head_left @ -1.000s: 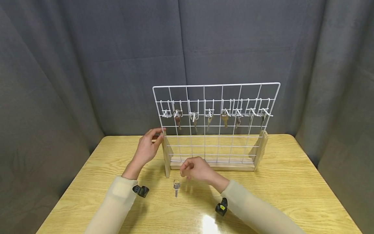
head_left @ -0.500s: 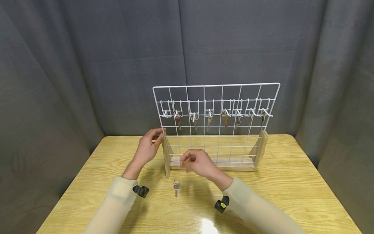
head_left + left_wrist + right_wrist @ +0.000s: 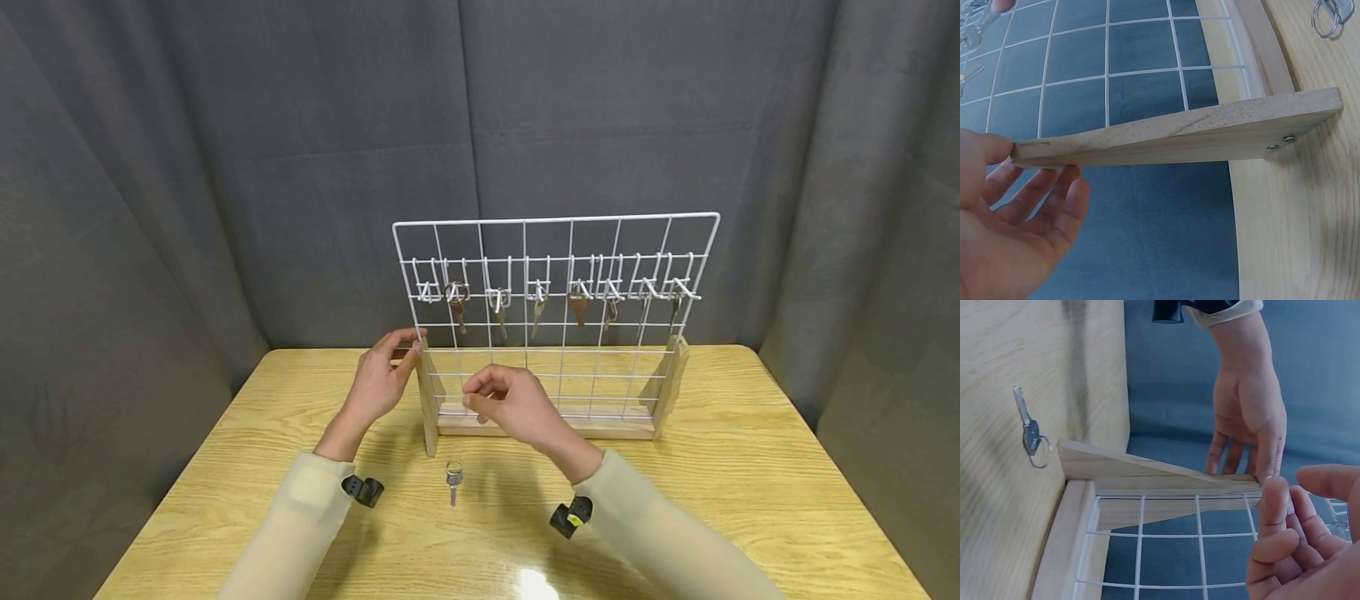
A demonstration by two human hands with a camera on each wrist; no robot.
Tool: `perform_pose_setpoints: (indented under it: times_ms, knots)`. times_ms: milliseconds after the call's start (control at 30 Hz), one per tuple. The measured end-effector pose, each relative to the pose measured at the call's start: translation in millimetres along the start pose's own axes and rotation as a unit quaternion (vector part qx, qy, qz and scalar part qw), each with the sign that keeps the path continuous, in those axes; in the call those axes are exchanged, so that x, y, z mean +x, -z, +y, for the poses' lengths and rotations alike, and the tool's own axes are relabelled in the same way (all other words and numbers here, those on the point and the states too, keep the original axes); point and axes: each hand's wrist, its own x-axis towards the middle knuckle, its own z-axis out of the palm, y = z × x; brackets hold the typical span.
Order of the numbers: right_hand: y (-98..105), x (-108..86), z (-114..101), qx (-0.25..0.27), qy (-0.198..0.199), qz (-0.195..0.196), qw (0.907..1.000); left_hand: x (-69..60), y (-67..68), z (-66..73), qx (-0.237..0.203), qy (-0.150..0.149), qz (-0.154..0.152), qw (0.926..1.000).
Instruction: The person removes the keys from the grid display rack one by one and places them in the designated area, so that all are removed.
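Your left hand (image 3: 378, 379) pinches wooden upright (image 3: 1172, 134) beside wire grid (image 3: 564, 323); brace lightly, don't pull, lest grid tip. Right hand (image 3: 517, 406) relaxed, loosely curled, holding nothing. Loose key (image 3: 453, 478) lies on desk (image 3: 712, 483) between hands, nearer you; best taken by ring (image 3: 1050, 450).

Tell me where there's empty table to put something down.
There's bare table between the right sleeve, the rack and the table's right edge, and between the left sleeve and the table's left edge. It's crowded in the middle: a loose key lies in front of the rack, the right grip hovers nearby, and the left grip holds the rack's left post.
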Motion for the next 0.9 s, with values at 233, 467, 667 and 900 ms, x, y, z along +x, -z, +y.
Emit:
perform_pose_setpoints:
  times_ms: [233, 467, 667, 900]
  knots:
    - [4.0, 3.6, -7.6, -0.001, 0.016, 0.018, 0.9997, 1.0, -0.7, -0.9, 0.006, -0.009, 0.006, 0.9999]
    - [7.8, 5.7, -16.1, 0.007, 0.027, 0.037, 0.9989, 3.5, -1.4, -0.5, 0.008, -0.01, 0.014, 0.9998]
    - [9.4, 7.6, -22.7, 0.015, 0.034, 0.053, 0.9979, 3.2, -1.4, 0.1, 0.007, -0.007, 0.013, 0.9999]
    - [10.2, 12.1, -27.5, 0.02, 0.042, 0.078, 0.9959, 1.9, -2.6, -0.5, 0.008, -0.006, 0.014, 0.9998]
